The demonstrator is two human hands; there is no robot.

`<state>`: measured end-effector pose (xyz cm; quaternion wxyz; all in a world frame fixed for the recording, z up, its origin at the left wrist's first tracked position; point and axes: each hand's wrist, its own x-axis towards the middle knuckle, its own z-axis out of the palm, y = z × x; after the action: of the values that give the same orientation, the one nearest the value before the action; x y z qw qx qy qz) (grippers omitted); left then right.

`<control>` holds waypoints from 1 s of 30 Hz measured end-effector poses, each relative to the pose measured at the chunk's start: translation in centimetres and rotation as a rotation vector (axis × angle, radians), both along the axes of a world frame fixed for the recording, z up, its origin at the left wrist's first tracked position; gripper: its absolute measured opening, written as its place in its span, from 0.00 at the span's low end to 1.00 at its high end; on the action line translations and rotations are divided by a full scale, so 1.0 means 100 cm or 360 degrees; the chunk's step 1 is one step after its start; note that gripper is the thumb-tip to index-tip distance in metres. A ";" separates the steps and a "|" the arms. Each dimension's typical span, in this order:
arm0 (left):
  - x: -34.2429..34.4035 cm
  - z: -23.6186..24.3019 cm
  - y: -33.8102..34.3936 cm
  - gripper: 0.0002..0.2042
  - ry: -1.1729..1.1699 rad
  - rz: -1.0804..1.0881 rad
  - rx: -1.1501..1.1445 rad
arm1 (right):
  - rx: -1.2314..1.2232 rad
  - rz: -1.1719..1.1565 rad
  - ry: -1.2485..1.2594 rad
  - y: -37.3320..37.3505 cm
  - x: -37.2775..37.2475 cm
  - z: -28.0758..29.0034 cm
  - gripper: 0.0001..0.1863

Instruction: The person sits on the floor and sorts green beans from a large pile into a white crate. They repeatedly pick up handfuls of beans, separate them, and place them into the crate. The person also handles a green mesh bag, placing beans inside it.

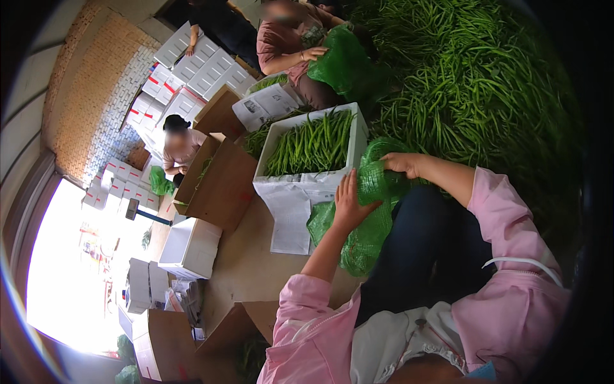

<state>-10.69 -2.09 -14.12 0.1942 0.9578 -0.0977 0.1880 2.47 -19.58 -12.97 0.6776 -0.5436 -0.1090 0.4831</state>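
Observation:
A green mesh bag (pixel 358 237) spills over my legs beside a white foam box (pixel 261 176) filled with long green beans (pixel 307 141). My left hand (pixel 352 201) is open against the bag near the box's front right corner, fingers stretched upward and thumb out. Higher and to the right, my right hand (pixel 400 164) is closed on the gathered upper part of the same bag. Printed paper sheets (pixel 288 221) hang down the box's front.
A bean heap (pixel 467 77) fills the upper right. A person (pixel 288 57) holds another green bag; a second person (pixel 179 150) sits by cardboard boxes (pixel 217 192); a third (pixel 217 19) stands behind white box stacks (pixel 201 64). More boxes (pixel 188 246) lie left, before a bright doorway (pixel 64 262).

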 end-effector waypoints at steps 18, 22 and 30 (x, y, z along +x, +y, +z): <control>0.012 0.082 0.024 0.21 0.0729 0.0053 -0.2871 | -0.0230 0.0995 -0.1550 0.003 -0.021 0.001 0.38; -0.011 0.129 0.028 0.23 0.0550 -0.0456 -0.3002 | -0.0403 0.1059 -0.2404 0.028 -0.031 -0.008 0.32; -0.055 0.128 0.063 0.23 0.0316 -0.0457 -0.3239 | -0.0664 0.0908 -0.2326 0.034 -0.031 0.009 0.09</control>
<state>-16.16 4.19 -1.33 0.9406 0.3305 0.0105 0.0767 -0.63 -16.21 -12.10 0.1707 -0.7884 -0.5659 0.1705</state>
